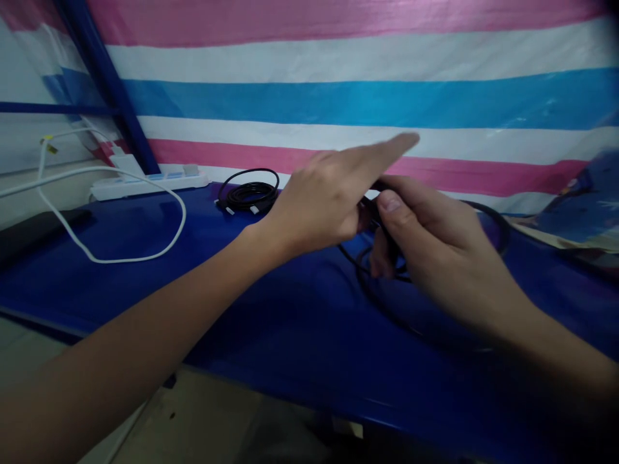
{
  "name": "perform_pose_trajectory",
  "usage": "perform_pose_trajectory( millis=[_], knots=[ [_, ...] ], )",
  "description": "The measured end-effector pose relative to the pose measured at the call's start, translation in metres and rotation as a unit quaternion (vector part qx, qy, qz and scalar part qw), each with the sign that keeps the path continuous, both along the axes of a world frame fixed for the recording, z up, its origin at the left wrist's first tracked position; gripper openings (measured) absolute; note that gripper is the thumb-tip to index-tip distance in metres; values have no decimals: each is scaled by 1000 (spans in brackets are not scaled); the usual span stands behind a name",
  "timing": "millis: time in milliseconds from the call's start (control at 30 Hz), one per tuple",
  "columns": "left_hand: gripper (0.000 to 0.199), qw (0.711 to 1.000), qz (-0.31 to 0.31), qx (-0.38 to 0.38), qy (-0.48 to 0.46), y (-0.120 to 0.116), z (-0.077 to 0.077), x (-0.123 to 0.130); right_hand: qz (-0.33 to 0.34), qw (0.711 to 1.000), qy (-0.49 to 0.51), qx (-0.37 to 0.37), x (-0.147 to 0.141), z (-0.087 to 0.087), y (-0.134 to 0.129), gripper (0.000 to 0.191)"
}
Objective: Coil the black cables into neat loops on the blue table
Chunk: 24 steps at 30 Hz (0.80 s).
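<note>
1. Nearest the worktop's (271,322) front edge, the right forearm (527,322) lies close to slack black cable; an inward sweep could snag it.
2. Over the worktop's middle, the right hand (449,251) pinches the bunched black cable (391,241) between thumb and fingers. A loosened thumb could let the loops spring apart.
3. The left hand (324,193) meets the bunch, forefinger extended; its other fingers are mostly hidden, so I cannot tell its grip. Crossed strands there could knot if pulled tight.
4. Toward the back edge, a coiled black cable (251,193) sits near the left wrist, which could knock it.
5. By the back-left corner, the looping white cable (181,225) could drag its plug from the power strip (149,185) if caught.
</note>
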State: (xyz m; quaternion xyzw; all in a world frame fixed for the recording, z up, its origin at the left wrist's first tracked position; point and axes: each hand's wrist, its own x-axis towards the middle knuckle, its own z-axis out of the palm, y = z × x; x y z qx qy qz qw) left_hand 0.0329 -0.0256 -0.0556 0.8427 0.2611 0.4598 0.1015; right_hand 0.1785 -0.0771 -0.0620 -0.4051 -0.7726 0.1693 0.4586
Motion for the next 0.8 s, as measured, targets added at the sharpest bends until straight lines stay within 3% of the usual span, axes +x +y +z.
perform_pose_trajectory(
  millis=[167,267,400,533,700,800],
  knots=[
    [43,999,32,0,15,7,-3,-2,51,994,68,-68,0,-1,2,16],
    [45,998,34,-41,-22,14,-3,-5,73,988,118,-65,-1,0,4,31],
    [42,988,4,-125,-86,19,0,-8,-1,990,138,28,-1,-1,4,29],
    [19,980,-24,-156,-120,21,-1,-4,-116,974,80,178,0,-7,0,32],
    [16,970,-106,-198,-96,22,-5,1,-107,966,-55,231,6,-9,-3,30],
    [21,947,-159,-263,-90,18,-6,2,-90,956,-61,274,8,-7,0,27]
  ],
)
